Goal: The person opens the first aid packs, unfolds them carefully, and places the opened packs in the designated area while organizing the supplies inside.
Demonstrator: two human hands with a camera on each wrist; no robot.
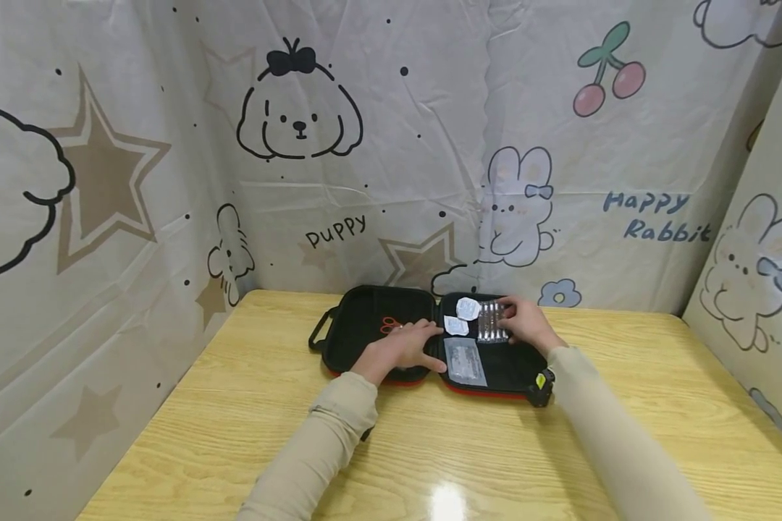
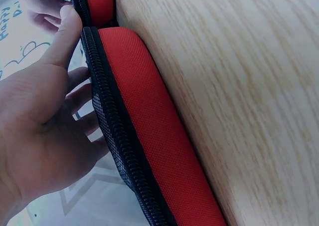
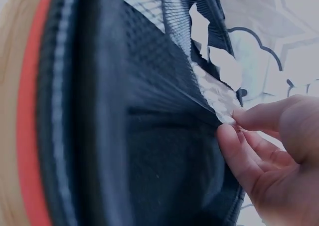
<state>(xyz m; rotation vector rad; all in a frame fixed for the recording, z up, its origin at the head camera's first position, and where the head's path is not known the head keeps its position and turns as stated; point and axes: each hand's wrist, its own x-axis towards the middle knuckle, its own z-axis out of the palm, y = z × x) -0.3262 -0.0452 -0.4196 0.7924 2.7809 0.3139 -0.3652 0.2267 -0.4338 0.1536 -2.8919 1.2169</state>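
A black case (image 1: pixel 357 329) with red outer sides lies open on the table, spread into two halves. My right hand (image 1: pixel 526 322) is over its right half, pinching the edge of a clear packet of thin, white-ended tubes (image 1: pixel 492 318) between thumb and fingers. The right wrist view shows the pinched packet edge (image 3: pixel 217 94) beside black mesh. My left hand (image 1: pixel 407 349) is over the left half near the hinge, fingers spread and loosely bent; in the left wrist view its thumb (image 2: pixel 66 34) is at the zipped rim. Two small white packets (image 1: pixel 468 309) lie left of the tubes.
Red-handled scissors (image 1: pixel 389 324) lie in the left half, partly behind my left hand. A translucent packet (image 1: pixel 465 362) lies at the front of the right half. A carry handle (image 1: pixel 319 329) sticks out leftward. Printed curtains (image 1: pixel 397 145) hang behind the wooden table (image 1: pixel 234 405).
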